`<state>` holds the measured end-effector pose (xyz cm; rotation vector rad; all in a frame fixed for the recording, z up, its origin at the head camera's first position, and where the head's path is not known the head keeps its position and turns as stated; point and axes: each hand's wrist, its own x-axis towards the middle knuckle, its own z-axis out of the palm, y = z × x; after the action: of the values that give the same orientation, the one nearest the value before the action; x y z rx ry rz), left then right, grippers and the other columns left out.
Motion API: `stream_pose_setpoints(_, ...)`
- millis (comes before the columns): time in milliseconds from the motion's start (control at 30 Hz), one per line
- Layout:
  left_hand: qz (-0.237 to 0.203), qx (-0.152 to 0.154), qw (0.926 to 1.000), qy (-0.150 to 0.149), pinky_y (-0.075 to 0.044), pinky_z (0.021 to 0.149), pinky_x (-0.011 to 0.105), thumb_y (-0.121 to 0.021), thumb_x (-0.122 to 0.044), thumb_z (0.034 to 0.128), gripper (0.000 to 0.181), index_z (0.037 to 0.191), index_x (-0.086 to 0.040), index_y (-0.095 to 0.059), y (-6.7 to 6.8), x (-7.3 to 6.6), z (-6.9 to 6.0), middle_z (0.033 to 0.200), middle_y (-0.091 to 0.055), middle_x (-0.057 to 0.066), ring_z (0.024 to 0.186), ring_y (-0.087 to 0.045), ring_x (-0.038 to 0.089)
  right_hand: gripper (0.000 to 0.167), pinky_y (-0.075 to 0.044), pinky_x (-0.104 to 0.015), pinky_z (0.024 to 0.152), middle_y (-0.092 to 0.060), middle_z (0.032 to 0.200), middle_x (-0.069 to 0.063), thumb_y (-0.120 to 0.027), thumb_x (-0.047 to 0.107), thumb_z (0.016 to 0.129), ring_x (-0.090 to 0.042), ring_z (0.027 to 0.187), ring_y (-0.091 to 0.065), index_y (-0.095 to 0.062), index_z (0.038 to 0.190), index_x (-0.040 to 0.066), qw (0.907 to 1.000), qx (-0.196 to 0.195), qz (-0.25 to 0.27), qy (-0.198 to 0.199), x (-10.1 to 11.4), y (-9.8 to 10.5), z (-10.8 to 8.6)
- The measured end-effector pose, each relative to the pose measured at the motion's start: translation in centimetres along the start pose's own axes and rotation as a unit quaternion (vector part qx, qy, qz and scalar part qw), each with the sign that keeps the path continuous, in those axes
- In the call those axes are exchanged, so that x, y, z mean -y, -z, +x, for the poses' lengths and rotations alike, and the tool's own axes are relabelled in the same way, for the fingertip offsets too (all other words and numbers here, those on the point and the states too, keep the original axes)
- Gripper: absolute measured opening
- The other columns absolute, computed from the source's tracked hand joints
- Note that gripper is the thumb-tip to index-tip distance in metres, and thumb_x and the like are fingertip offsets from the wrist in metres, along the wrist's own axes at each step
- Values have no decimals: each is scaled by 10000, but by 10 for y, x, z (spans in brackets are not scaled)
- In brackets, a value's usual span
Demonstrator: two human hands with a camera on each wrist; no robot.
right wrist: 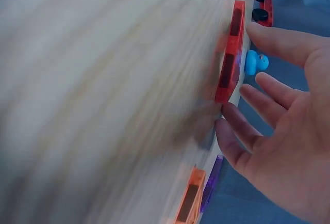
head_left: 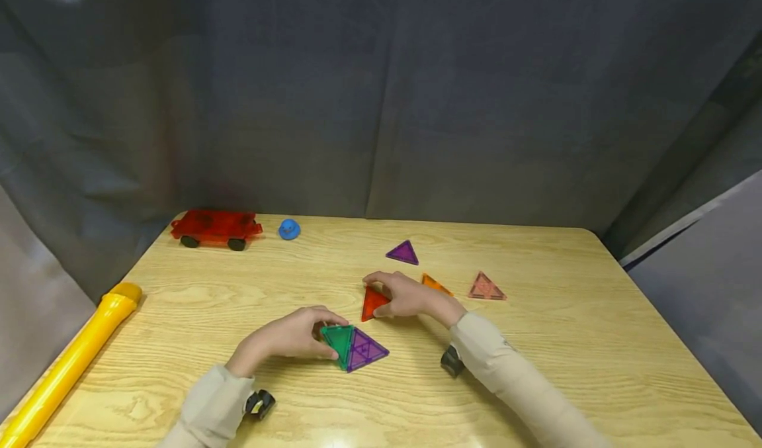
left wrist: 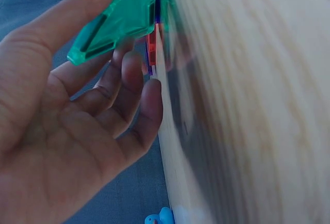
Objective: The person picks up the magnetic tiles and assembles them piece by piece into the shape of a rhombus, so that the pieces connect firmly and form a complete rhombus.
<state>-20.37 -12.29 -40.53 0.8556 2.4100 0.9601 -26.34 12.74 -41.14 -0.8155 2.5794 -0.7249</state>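
Note:
Between thumb and fingers, my left hand pinches a translucent green triangular magnetic tile. That tile is tilted, one edge raised off the table, in the left wrist view. A purple triangular tile lies edge to edge with it on the right. My right hand hovers at a red triangular tile lying flat on the table. Its thumb and fingers spread around the red tile, with slight gaps in the right wrist view; whether a fingertip touches it I cannot tell.
Beyond the right hand lie an orange tile, a second purple tile and a pink tile. A red wheeled car base and a blue duck stand at the back left. A yellow tube lies along the left edge.

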Motion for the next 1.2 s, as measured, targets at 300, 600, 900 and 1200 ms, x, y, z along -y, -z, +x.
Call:
stream_pose_setpoints(300, -12, -3, 10000, -28, -490, 790, 286, -769, -211, 810, 506, 1265, -65, -604, 1, 0, -1, 1109, -589, 40, 915, -541, 134, 637, -406, -415, 933, -512, 1330, -86, -734, 140, 829, -265, 1105, -433, -441, 1393, 100, 9999, -7, 109, 33, 3, 0, 5)
stream_pose_setpoints(600, -55, 18, 10000, -32, -493, 790, 294, -761, -214, 817, 509, 1274, -64, -597, 0, 0, -1, 1098, -582, 36, 916, -551, 137, 666, -415, -430, 1001, -492, 1297, -140, -757, 132, 816, -291, 1180, -483, -431, 1392, 63, 9991, -282, 241, 203, -2, -3, -8)
stream_pose_setpoints(900, -64, 23, 10000, -17, -482, 786, 309, -751, -225, 827, 518, 1293, -71, -586, 0, -3, -1, 1049, -572, 7, 899, -541, 136, 587, -399, -244, 655, -499, 869, -36, -735, 33, 811, -138, 752, -442, -461, 1330, 5, 9974, -346, 622, 88, -6, -2, -24)
stream_pose_setpoints(1200, 19, 8, 10000, -58, -466, 758, 282, -744, -240, 835, 515, 1298, -77, -586, -2, 0, 0, 1019, -562, -6, 863, -516, 131, 398, -416, -239, 591, -467, 785, -44, -686, 27, 855, -148, 687, -448, -461, 1184, 34, 9899, -365, 1361, 130, -6, -9, -36)
